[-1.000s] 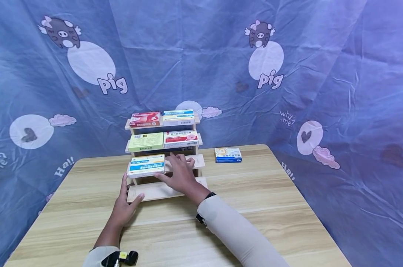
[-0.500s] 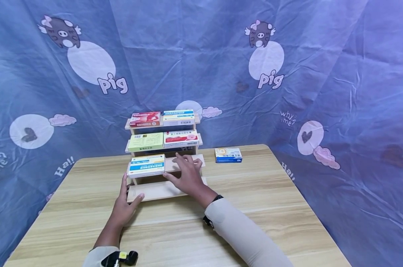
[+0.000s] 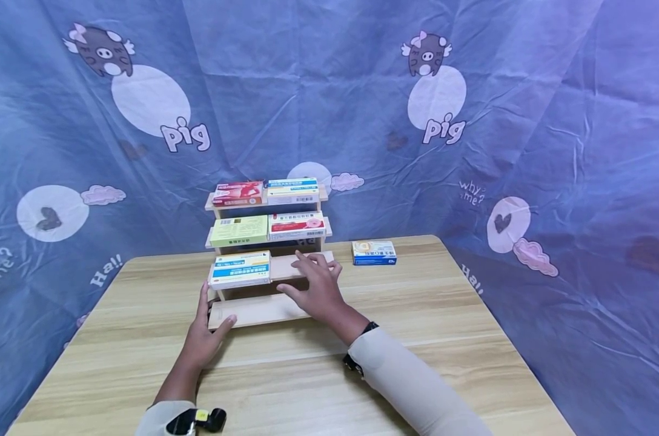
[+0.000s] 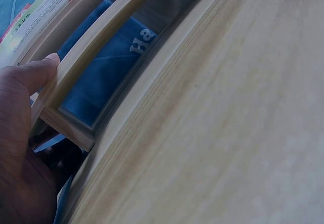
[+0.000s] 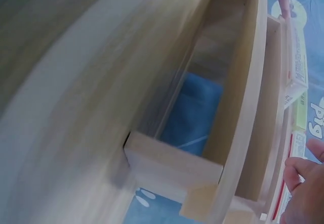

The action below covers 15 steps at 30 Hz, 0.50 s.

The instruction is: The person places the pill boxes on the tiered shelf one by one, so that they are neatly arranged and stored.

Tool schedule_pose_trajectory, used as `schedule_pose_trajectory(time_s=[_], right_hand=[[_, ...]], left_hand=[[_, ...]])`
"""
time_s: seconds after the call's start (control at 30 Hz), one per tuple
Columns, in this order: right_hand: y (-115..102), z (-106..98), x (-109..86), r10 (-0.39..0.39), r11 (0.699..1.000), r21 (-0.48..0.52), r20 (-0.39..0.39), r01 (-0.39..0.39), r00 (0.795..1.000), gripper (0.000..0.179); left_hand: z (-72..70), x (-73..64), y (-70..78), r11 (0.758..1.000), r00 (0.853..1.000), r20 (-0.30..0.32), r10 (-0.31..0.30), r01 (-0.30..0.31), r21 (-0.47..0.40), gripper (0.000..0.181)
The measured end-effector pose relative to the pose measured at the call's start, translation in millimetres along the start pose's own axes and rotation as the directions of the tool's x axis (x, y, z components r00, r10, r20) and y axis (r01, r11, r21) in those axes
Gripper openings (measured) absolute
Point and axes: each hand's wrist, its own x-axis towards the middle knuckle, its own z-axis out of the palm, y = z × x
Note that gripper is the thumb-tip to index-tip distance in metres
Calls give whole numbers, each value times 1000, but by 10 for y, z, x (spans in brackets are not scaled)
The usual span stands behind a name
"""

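A wooden stepped rack (image 3: 253,310) stands on the table (image 3: 417,315). My left hand (image 3: 205,330) rests against its lower left corner, fingers straight up the side and thumb on the bottom step; the left wrist view shows a fingertip (image 4: 48,64) on the rack's edge (image 4: 86,57). My right hand (image 3: 314,286) hovers with spread fingers over the bare right half of the third step, holding nothing. A blue and yellow box (image 3: 240,269) lies on that step's left half. In the right wrist view the rack (image 5: 243,107) fills the frame, with fingers (image 5: 301,181) at the lower right.
Higher steps carry a green box (image 3: 239,231), a red and white box (image 3: 297,225), a red box (image 3: 237,194) and a blue and white box (image 3: 292,190). A loose blue box (image 3: 374,252) lies on the table right of the rack. Blue printed cloth (image 3: 553,151) surrounds the table.
My right hand has slid rightward along the third step, away from the blue and yellow box. The left hand and the boxes have stayed put.
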Motion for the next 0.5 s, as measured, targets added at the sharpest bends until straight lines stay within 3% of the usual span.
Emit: schedule_pose_trajectory(time_s=[0.23, 0.5], right_hand=[[91, -82, -82, -26, 999, 26, -51, 27, 998, 54], [184, -185, -158, -4, 999, 35, -104, 8, 995, 56]], left_hand=[[6, 1, -17, 1000, 1000, 2, -5, 5, -4, 111], [-2, 29, -12, 1000, 1000, 1, 6, -5, -11, 113]])
